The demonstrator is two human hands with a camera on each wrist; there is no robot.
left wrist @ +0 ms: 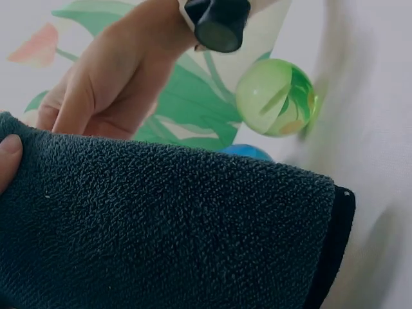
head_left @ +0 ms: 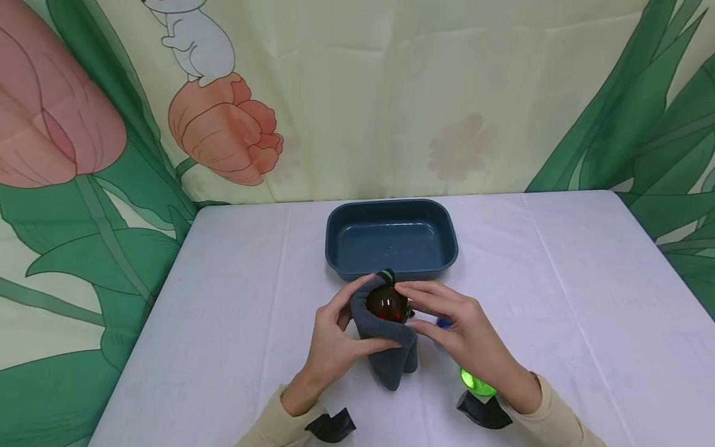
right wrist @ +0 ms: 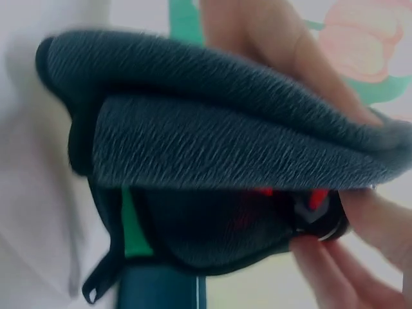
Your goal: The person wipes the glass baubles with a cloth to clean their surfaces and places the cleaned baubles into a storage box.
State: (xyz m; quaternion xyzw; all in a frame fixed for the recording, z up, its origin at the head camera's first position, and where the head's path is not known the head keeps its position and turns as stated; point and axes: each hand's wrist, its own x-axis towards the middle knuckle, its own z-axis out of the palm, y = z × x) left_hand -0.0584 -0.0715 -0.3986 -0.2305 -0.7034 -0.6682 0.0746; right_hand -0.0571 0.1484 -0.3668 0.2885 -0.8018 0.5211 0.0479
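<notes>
A dark blue-grey towel [head_left: 385, 354] is gripped by my left hand [head_left: 337, 347], its thumb across the front and its fingers behind. Within the towel's fold sits a glossy dark red ball [head_left: 385, 304]. My right hand [head_left: 460, 316] pinches that ball at its right side with thumb and fingertips. Seen from the left wrist, the towel [left wrist: 167, 219] hides the ball, and my right hand [left wrist: 116, 71] shows beyond the cloth. In the right wrist view the folded towel [right wrist: 238, 141] covers most of the ball, leaving a small red and dark part near my fingertips.
Just beyond the hands stands a dark blue rectangular basin [head_left: 391, 264]. A see-through green ball [left wrist: 273, 96] lies by my right wrist, and a blue ball [left wrist: 248, 152] is partly hidden near the right hand. White cloth covers the table [head_left: 234, 323]; a printed curtain [head_left: 357, 112] hangs behind.
</notes>
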